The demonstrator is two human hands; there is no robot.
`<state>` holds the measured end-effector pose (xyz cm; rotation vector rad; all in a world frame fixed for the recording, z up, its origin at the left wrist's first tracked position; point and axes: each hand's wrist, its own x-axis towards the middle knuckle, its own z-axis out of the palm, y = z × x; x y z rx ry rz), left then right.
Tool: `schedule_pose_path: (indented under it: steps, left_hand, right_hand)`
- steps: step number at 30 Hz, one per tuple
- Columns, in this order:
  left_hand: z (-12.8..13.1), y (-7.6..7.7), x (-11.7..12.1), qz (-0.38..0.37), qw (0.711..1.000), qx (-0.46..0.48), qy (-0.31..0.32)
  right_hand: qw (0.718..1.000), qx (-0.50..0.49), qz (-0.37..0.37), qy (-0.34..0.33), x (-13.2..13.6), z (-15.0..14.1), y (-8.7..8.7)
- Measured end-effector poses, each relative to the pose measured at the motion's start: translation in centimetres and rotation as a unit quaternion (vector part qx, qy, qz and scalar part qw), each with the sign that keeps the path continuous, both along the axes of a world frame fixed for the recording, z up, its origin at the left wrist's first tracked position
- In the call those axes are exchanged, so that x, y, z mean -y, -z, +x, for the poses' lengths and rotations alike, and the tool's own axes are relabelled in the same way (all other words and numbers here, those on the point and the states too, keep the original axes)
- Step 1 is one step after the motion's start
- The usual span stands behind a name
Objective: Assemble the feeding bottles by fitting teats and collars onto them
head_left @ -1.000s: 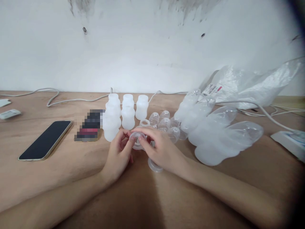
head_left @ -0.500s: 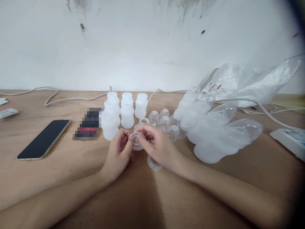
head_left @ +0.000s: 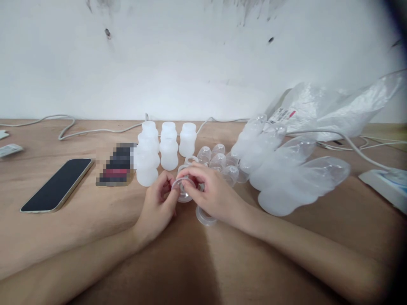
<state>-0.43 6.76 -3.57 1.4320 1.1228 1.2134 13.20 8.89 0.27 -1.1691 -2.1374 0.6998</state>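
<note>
Gripping a clear flanged disc (head_left: 183, 196) between thumbs and fingers, the left hand (head_left: 159, 208) and the right hand (head_left: 216, 192) are holding opposite sides, probably for steadiness; another clear ring (head_left: 205, 221) is lying near the right fingers.

- My left forearm (head_left: 79, 258) slants in from eight o'clock; left grip (head_left: 160, 199) pinching, thumb toward one o'clock.
- My right forearm (head_left: 302, 245) slants in from four o'clock; right grip (head_left: 213, 190) pinching, thumb toward ten o'clock.
</note>
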Motion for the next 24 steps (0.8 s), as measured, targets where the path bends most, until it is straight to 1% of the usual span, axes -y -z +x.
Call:
schedule_pose_path:
  steps: [4, 7, 11, 13, 17, 21, 24]
  left_hand:
    - [-0.05, 0.29, -0.15, -0.01, 0.998, 0.055, -0.019]
    - [0.04, 0.28, -0.34, -0.006, 0.998, 0.06, -0.032]
    - [0.18, -0.01, -0.42, -0.025, 0.997, 0.067, -0.023]
    - [0.19, -0.12, -0.4, -0.015, 0.997, 0.073, -0.031]
    - [0.12, -0.17, -0.35, 0.0, 0.999, 0.032, -0.032]
    - [0.08, -0.13, -0.26, 0.008, 1.0, 0.0, -0.027]
    - [0.08, -0.14, -0.19, 0.006, 1.0, -0.008, -0.02]
  right_hand:
    - [0.999, 0.016, -0.036, 0.005, 0.07, 0.06, -0.45]
    - [0.998, 0.024, -0.058, 0.017, 0.15, 0.01, -0.4]
    - [0.999, 0.028, -0.015, 0.009, 0.12, 0.07, -0.41]
    - [0.999, 0.044, 0.008, 0.003, 0.05, 0.12, -0.45]
    - [0.997, 0.06, 0.04, -0.005, 0.06, 0.1, -0.14]
    - [0.998, 0.047, 0.031, 0.007, 0.24, -0.03, 0.33]
    - [0.999, 0.03, 0.016, 0.002, 0.3, -0.1, 0.25]
